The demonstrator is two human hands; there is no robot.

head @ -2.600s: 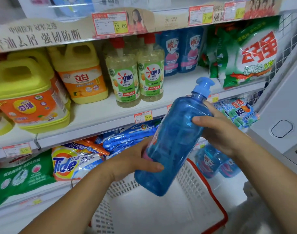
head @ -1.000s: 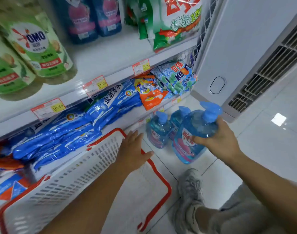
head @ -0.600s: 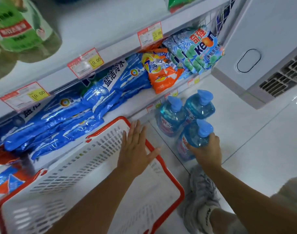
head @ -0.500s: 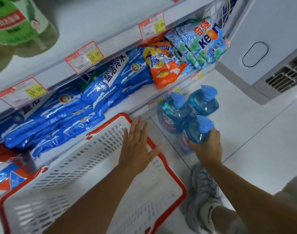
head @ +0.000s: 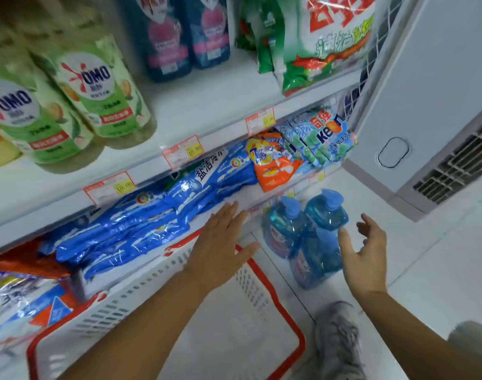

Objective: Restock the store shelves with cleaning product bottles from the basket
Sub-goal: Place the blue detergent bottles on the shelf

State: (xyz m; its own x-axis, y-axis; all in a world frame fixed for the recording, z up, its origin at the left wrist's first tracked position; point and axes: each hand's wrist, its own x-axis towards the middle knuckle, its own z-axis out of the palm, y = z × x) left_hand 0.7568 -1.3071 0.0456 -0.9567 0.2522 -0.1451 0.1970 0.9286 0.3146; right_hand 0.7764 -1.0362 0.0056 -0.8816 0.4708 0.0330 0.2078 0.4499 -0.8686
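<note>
Right hand [head: 365, 253] now off upright bottle [head: 316, 261]

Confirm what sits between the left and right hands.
Head view: three blue pump bottles stand on the floor between the left hand and right hand, beside the basket's red rim.

White tiled floor [head: 440, 256], thin grout lines. White shelves [head: 220, 86] along left of view, red-yellow price tags [head: 182, 151] on front edges, wire mesh panel [head: 372, 48] at far end. Just beside: white unit [head: 431, 78] w/ oval recess [head: 393, 152], vent grille [head: 459, 165] low down.
</note>
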